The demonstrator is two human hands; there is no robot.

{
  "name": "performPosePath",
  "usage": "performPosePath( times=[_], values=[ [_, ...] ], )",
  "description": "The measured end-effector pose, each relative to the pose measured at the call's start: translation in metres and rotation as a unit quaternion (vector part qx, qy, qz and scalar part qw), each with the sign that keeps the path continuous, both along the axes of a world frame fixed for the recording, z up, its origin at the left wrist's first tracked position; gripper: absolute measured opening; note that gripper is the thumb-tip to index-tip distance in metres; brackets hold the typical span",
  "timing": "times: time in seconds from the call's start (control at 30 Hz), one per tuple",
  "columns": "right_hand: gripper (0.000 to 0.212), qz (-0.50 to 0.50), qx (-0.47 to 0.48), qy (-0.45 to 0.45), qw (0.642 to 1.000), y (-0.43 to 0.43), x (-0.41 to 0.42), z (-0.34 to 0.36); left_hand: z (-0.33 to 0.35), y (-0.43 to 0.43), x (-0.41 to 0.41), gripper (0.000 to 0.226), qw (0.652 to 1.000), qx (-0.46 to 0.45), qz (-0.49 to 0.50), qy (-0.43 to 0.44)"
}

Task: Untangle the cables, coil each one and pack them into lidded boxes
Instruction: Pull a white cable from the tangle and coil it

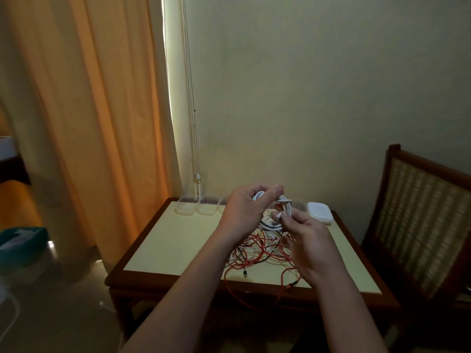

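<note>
A white cable [283, 202], wound into a small coil, is held above the table between both hands. My left hand [244, 212] grips the coil from the left, thumb laid over its top. My right hand [308, 245] pinches the loose end of the white cable near the coil's lower right. Below them a tangle of red, white and black cables [257, 253] lies on the cream tabletop [178, 245], with a red strand hanging over the front edge. Clear lidless boxes [196, 206] stand at the back edge. A stack of white lids [319, 211] sits at the back right.
A wooden chair with a woven back [420, 220] stands close to the table's right side. An orange curtain [84, 123] hangs to the left, with a blind cord [196, 184] dropping behind the boxes. A teal box [23, 240] sits on the floor at far left.
</note>
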State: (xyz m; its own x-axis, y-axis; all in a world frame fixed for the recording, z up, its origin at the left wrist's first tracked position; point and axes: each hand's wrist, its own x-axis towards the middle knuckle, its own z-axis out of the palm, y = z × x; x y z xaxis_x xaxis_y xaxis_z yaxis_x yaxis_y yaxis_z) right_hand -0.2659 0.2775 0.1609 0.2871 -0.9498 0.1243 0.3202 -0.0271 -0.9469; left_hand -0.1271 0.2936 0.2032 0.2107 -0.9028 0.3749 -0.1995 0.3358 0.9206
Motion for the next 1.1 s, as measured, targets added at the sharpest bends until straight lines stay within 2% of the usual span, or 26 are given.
performPosePath(
  times=[0.1,0.17,0.2,0.27,0.37,0.47,0.6,0.67,0.73,0.8,0.87,0.93,1.03,1.1],
  values=[
    [0.029,0.076,0.059,-0.124,0.988,0.004,0.001,0.004,0.001,0.001,0.001,0.025,1.0,0.002,-0.023,0.007],
    [0.024,0.065,0.068,-0.121,0.988,0.007,0.005,0.005,-0.003,0.0,0.001,0.025,1.0,0.01,-0.028,0.0],
    [0.018,0.034,0.054,-0.083,0.995,0.008,0.008,0.005,-0.005,0.0,0.001,0.025,0.999,0.016,-0.028,-0.007],
    [0.022,-0.051,-0.01,0.042,0.998,0.009,0.011,0.003,-0.01,-0.001,0.001,0.026,0.999,0.018,-0.023,-0.012],
    [0.015,-0.137,-0.106,0.163,0.971,0.007,0.011,-0.002,-0.013,-0.001,0.0,0.023,0.999,0.011,-0.012,-0.034],
    [0.021,-0.216,-0.174,0.236,0.931,0.005,0.011,-0.007,-0.01,-0.001,-0.002,0.022,0.999,-0.004,0.004,-0.052],
    [0.021,-0.3,-0.268,0.332,0.853,0.005,0.015,-0.01,-0.01,-0.002,-0.003,0.022,0.998,-0.011,0.02,-0.054],
    [0.022,-0.311,-0.301,0.363,0.825,0.002,0.016,-0.011,-0.012,-0.003,-0.003,0.023,0.999,-0.011,0.027,-0.045],
    [0.02,-0.296,-0.322,0.383,0.814,0.001,0.015,-0.008,-0.014,-0.004,-0.002,0.024,1.0,0.01,0.018,-0.002],
    [0.02,-0.256,-0.327,0.385,0.824,0.0,0.012,-0.007,-0.014,-0.004,0.0,0.024,0.994,0.043,-0.023,0.099],
    [0.02,-0.209,-0.316,0.38,0.844,-0.002,0.009,-0.006,-0.012,-0.003,0.002,0.026,0.973,0.073,-0.075,0.206],
    [0.018,-0.158,-0.304,0.362,0.867,0.0,0.004,-0.001,-0.007,-0.003,0.004,0.023,0.947,0.103,-0.126,0.277],
    [0.018,-0.05,-0.255,0.264,0.929,0.008,-0.006,0.014,0.001,-0.003,0.01,0.019,0.896,0.141,-0.21,0.365],
    [0.021,0.021,-0.213,0.182,0.96,0.011,-0.009,0.019,0.004,-0.004,0.013,0.018,0.842,0.17,-0.272,0.435]
  ],
)
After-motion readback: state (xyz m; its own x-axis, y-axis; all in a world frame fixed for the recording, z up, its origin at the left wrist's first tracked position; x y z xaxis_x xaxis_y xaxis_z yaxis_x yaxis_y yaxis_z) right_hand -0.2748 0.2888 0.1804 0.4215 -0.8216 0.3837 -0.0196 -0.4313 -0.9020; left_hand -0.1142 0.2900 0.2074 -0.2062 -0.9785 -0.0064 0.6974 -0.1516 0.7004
